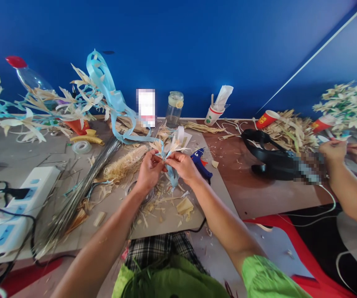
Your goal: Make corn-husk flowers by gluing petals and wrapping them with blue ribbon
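Plaid lap (pixel 158 248) at board (pixel 116 209) edge, left hand (pixel 149 170) and right hand (pixel 183 166) pinching husk flower (pixel 174 145), glue gun (pixel 201 164) just beside

Pixelation is masking the box (pixel 146 106) at the far edge of the desk (pixel 20 155) and one end of the black bag (pixel 268 159). The picture's left edge is cutting off the power strip (pixel 10 215). The left hand (pixel 149 171) and right hand (pixel 183 165) are covering the base of the husk flower (pixel 175 145).

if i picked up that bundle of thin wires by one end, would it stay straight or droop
It would probably droop and fan out: the wire bundle is many long thin strands, already splayed at its near end. It is likely light, being so thin. Strands may slide apart, since no tie shows.
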`<act>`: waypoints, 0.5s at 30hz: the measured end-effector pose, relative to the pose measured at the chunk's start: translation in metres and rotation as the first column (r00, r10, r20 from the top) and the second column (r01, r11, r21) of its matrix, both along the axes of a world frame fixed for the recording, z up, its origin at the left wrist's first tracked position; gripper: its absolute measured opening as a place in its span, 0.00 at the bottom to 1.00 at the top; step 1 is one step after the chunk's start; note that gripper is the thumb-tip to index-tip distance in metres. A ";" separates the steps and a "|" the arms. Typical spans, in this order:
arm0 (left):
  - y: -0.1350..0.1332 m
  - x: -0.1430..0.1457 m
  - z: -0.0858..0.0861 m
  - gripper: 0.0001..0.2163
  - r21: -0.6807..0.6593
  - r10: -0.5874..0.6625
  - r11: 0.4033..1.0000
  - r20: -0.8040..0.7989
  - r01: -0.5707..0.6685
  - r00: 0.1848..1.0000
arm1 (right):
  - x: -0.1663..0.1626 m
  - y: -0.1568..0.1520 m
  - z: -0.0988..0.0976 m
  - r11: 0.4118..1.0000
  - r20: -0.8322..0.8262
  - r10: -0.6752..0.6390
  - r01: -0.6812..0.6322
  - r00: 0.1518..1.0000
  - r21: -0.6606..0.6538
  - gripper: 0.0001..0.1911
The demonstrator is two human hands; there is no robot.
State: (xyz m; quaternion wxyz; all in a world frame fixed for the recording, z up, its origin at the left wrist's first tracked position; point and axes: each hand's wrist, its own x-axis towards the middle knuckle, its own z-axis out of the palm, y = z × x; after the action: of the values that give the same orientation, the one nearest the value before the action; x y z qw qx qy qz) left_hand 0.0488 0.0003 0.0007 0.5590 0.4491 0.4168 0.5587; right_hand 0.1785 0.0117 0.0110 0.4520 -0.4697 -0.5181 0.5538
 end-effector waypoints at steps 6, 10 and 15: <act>0.000 -0.003 -0.004 0.17 -0.056 -0.115 0.991 0.081 0.119 0.990 | -0.003 -0.002 0.001 1.000 -0.080 0.011 -0.014 0.997 -0.028 0.08; -0.001 -0.004 -0.002 0.15 -0.109 -0.190 0.971 0.187 0.213 0.964 | -0.002 -0.003 0.002 0.999 -0.095 0.030 -0.033 0.995 -0.030 0.08; -0.003 -0.003 0.005 0.14 -0.146 -0.224 0.950 0.292 0.275 0.930 | -0.002 -0.003 0.001 0.998 -0.106 0.052 -0.056 0.993 -0.034 0.08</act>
State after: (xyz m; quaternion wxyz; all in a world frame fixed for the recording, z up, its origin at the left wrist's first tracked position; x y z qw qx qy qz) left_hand 0.0459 -0.0028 0.0061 0.7169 0.3638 0.3252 0.4979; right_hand 0.1767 0.0086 0.0124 0.4547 -0.4340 -0.4958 0.5992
